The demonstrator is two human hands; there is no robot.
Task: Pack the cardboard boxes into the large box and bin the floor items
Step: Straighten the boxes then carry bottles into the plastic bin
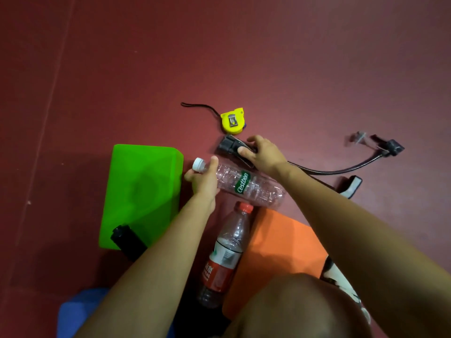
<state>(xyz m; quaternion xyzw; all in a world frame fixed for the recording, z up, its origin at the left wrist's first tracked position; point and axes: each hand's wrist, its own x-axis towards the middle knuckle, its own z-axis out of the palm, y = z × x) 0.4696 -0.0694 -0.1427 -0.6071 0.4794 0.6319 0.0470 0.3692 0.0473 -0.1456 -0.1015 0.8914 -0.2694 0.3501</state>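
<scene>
While the left hand [203, 182] is gripping a clear plastic bottle with a white cap and green label [246, 182] near its neck, low over the dark red floor [292, 69], the right hand [262, 154] is curling round a black clamp on a bendy arm [228, 146]. A yellow tape measure [233, 120] is lying just beyond, and a green foam block [141, 191] is sitting left of the bottle.
</scene>
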